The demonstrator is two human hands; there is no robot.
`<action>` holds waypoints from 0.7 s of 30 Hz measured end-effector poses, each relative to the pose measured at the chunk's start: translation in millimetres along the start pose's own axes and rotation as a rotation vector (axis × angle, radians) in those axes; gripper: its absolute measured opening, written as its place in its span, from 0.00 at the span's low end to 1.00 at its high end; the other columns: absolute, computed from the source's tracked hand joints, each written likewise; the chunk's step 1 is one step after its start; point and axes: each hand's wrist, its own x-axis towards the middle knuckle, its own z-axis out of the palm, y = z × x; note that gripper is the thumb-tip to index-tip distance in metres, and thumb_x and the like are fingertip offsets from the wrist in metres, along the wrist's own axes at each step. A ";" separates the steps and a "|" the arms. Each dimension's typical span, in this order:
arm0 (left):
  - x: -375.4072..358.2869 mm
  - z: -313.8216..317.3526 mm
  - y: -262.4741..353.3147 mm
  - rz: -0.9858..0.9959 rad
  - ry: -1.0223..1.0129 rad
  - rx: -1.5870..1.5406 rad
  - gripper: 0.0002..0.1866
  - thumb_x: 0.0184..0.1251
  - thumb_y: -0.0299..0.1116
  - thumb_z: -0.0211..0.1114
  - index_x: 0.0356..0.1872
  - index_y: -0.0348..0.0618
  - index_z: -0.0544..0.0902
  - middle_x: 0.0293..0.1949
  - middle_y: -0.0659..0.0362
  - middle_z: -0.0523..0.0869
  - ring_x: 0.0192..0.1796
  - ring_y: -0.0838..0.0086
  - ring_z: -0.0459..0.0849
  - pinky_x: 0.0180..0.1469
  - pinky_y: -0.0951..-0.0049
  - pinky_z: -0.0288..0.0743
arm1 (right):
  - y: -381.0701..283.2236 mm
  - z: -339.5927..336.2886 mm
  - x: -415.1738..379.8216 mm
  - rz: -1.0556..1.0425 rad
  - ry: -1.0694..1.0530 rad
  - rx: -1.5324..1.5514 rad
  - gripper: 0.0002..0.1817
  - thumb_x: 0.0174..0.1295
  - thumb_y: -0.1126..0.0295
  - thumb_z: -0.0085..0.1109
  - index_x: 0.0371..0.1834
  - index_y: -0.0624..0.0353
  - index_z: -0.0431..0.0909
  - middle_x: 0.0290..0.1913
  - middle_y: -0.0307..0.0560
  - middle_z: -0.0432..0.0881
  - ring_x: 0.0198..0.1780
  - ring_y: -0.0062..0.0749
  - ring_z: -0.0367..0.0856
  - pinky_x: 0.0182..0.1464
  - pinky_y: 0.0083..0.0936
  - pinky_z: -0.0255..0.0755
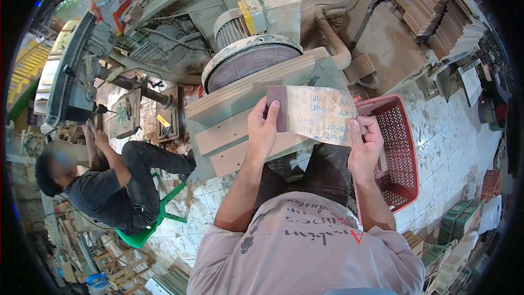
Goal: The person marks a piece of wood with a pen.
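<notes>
A sheet of sandpaper (316,114) is stretched between my hands above the machine table, its pale printed backing facing up. At its left end a strip of the dark brown grit side is turned over into view. My left hand (263,125) pinches that end, thumb on top. My right hand (364,145) grips the opposite end between thumb and fingers. Just beyond the sheet stands a disc sander (248,63) with a motor behind its round disc. Wooden boards (234,125) with small holes lie on the sander's table, partly under the sheet.
A red plastic basket (410,158) stands on the tiled floor at my right. To my left a co-worker (103,186) sits on a green stool (164,216) beside a drill-like machine (71,71). Stacked wooden pieces (445,16) are at the back right.
</notes>
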 end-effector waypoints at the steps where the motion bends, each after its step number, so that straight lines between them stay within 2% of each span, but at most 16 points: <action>1: -0.2 1.2 -1.4 0.001 0.004 0.001 0.16 0.74 0.35 0.57 0.52 0.32 0.78 0.42 0.61 0.81 0.41 0.81 0.76 0.45 0.77 0.71 | 0.6 0.2 -0.5 0.001 -0.004 0.002 0.05 0.68 0.77 0.55 0.43 0.66 0.72 0.39 0.43 0.82 0.42 0.16 0.79 0.46 0.16 0.73; 5: 3.5 5.4 -10.7 0.094 0.104 -0.034 0.13 0.76 0.34 0.52 0.49 0.34 0.76 0.36 0.62 0.82 0.38 0.82 0.76 0.42 0.78 0.72 | 2.0 0.2 1.4 -0.005 -0.019 0.012 0.04 0.69 0.76 0.54 0.43 0.66 0.73 0.39 0.42 0.82 0.42 0.15 0.79 0.46 0.15 0.72; 7: 2.7 0.0 -7.6 -0.013 0.086 0.099 0.11 0.74 0.35 0.55 0.42 0.35 0.74 0.37 0.60 0.81 0.37 0.80 0.77 0.41 0.76 0.73 | 2.5 -3.2 -0.3 0.012 -0.024 0.020 0.04 0.69 0.76 0.54 0.43 0.66 0.73 0.39 0.42 0.82 0.42 0.15 0.78 0.46 0.15 0.72; 11: -4.0 10.2 7.1 0.089 0.076 0.131 0.13 0.71 0.37 0.59 0.38 0.36 0.72 0.35 0.57 0.80 0.36 0.75 0.78 0.39 0.71 0.73 | 6.1 -6.1 -0.8 -0.014 -0.004 0.002 0.04 0.68 0.76 0.55 0.42 0.65 0.73 0.39 0.41 0.81 0.41 0.14 0.77 0.46 0.15 0.71; 13: -4.1 9.5 0.7 0.233 0.099 0.328 0.15 0.68 0.37 0.63 0.41 0.35 0.71 0.34 0.52 0.79 0.34 0.70 0.78 0.38 0.65 0.71 | 7.9 -6.9 -0.6 -0.024 -0.013 0.021 0.04 0.68 0.76 0.55 0.42 0.65 0.73 0.39 0.41 0.81 0.41 0.14 0.77 0.46 0.15 0.71; 14: -2.2 5.9 -0.2 0.260 0.108 0.325 0.15 0.68 0.37 0.63 0.41 0.35 0.71 0.34 0.52 0.79 0.34 0.70 0.78 0.38 0.65 0.71 | 9.6 -7.2 -0.5 -0.014 0.000 0.007 0.04 0.68 0.76 0.55 0.42 0.64 0.73 0.39 0.41 0.81 0.41 0.14 0.77 0.46 0.15 0.71; 16: 0.5 -5.3 -1.2 0.261 0.150 0.567 0.13 0.69 0.36 0.61 0.41 0.35 0.72 0.35 0.47 0.78 0.35 0.67 0.80 0.36 0.61 0.70 | 11.2 -9.3 0.4 -0.017 0.008 -0.004 0.04 0.68 0.76 0.55 0.42 0.64 0.73 0.38 0.40 0.81 0.41 0.14 0.77 0.46 0.15 0.71; 17: 3.1 -12.1 -1.1 0.317 0.184 0.703 0.12 0.71 0.35 0.59 0.39 0.34 0.74 0.31 0.48 0.78 0.33 0.71 0.77 0.34 0.65 0.69 | 11.4 -11.7 1.7 -0.003 0.021 0.016 0.04 0.68 0.76 0.55 0.41 0.64 0.73 0.38 0.40 0.81 0.40 0.14 0.77 0.45 0.15 0.71; 18: 3.5 -15.7 -2.0 0.331 0.190 0.699 0.12 0.71 0.35 0.59 0.39 0.34 0.74 0.31 0.48 0.78 0.33 0.71 0.77 0.34 0.65 0.69 | 11.2 -13.4 3.1 0.011 0.033 0.036 0.04 0.68 0.76 0.55 0.41 0.64 0.73 0.38 0.40 0.81 0.40 0.14 0.77 0.45 0.15 0.71; 20: 1.9 -15.5 5.5 0.183 0.219 0.436 0.11 0.73 0.34 0.56 0.37 0.33 0.75 0.24 0.52 0.74 0.28 0.75 0.72 0.32 0.68 0.68 | 8.3 -14.9 5.9 -0.002 0.024 -0.005 0.04 0.68 0.76 0.55 0.41 0.64 0.73 0.38 0.39 0.81 0.39 0.14 0.76 0.44 0.15 0.71; 21: 2.4 -13.7 4.6 0.197 0.259 0.390 0.15 0.75 0.38 0.55 0.35 0.33 0.76 0.19 0.59 0.71 0.26 0.78 0.66 0.30 0.71 0.66 | 7.3 -14.7 6.0 0.006 0.027 -0.001 0.04 0.68 0.76 0.56 0.41 0.64 0.73 0.38 0.40 0.81 0.39 0.14 0.76 0.44 0.15 0.71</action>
